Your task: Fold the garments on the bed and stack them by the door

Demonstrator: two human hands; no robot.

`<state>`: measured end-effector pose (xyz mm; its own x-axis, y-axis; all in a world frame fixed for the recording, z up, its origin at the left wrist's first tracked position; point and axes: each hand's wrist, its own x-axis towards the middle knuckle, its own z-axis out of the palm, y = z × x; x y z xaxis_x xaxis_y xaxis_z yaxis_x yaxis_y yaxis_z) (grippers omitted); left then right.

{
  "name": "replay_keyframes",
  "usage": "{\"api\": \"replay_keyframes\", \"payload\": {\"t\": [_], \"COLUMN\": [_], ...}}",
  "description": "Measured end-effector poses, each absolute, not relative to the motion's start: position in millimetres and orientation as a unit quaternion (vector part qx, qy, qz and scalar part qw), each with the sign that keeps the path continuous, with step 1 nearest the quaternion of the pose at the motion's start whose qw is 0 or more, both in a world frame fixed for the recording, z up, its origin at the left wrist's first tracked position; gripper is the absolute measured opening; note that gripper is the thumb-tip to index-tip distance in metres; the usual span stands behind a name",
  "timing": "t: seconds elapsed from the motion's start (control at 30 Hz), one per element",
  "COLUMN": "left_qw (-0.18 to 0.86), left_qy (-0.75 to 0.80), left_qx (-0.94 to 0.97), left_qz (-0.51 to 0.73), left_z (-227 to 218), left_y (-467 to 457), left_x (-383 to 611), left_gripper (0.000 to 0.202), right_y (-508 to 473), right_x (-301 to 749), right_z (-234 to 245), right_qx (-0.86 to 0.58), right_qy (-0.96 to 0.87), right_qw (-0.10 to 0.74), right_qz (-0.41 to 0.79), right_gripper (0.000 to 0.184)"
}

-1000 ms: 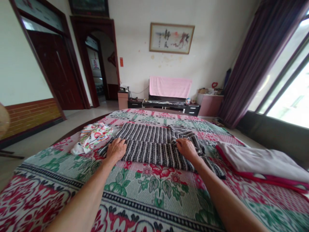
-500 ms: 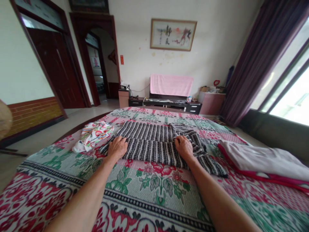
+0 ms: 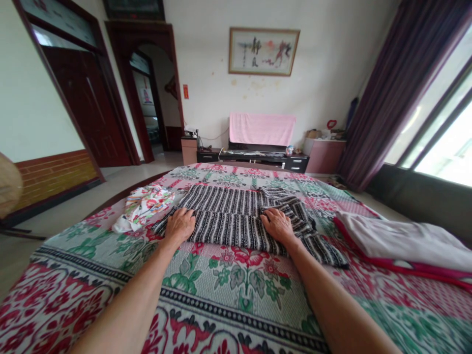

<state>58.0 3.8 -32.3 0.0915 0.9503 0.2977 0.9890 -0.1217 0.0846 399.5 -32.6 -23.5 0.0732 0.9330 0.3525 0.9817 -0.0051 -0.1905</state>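
Left grip, the left hand (image 3: 180, 226): palm down, fingers loosely bent, resting on the left part of a striped garment (image 3: 224, 228). Right grip, the right hand (image 3: 278, 224): same posture, on the garment's right part beside a folded-over section. Whether either grip pinches fabric cannot be told.

The garment lies flat in the middle of the counter (image 3: 117, 198), its right end trailing toward the near right. Patterned tablecloth (image 3: 245, 302) shows along its near and far sides. A flowered cloth (image 3: 149, 202) lies crumpled just beyond its left end; a folded grey cloth (image 3: 401, 238) lies on a red cloth (image 3: 363, 256), apart to the right.

Both palms' undersides are hidden. The right frame edge cuts off the grey and red cloths.
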Motion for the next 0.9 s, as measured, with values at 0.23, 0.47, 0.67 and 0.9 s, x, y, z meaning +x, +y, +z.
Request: {"api": "replay_keyframes", "payload": {"t": [0.23,0.47,0.67,0.9], "left_qw": [0.070,0.071,0.063,0.051], "left_qy": [-0.665,-0.660,-0.663,-0.666], "left_qx": [-0.731,-0.736,-0.736,-0.736], "left_qz": [-0.137,-0.136,-0.120,-0.110], "left_z": [-32.3,-29.1,-29.5,-33.0], "left_y": [3.9,-0.9,0.7,6.0], "left_x": [58.4,59.4,59.0,56.3], "left_gripper": [0.041,0.041,0.042,0.045], "right_y": [-32.3,-33.6,-34.9,-34.1], "right_x": [398.9,398.7,398.3,396.8], "right_z": [-23.9,-23.2,-22.5,-23.2], "right_qx": [-0.703,-0.704,-0.702,-0.706], "right_qy": [-0.682,-0.680,-0.683,-0.682], "right_qw": [0.196,0.200,0.193,0.186], "right_qz": [-0.057,-0.054,-0.052,-0.037], "right_gripper": [0.038,0.038,0.038,0.039]}}
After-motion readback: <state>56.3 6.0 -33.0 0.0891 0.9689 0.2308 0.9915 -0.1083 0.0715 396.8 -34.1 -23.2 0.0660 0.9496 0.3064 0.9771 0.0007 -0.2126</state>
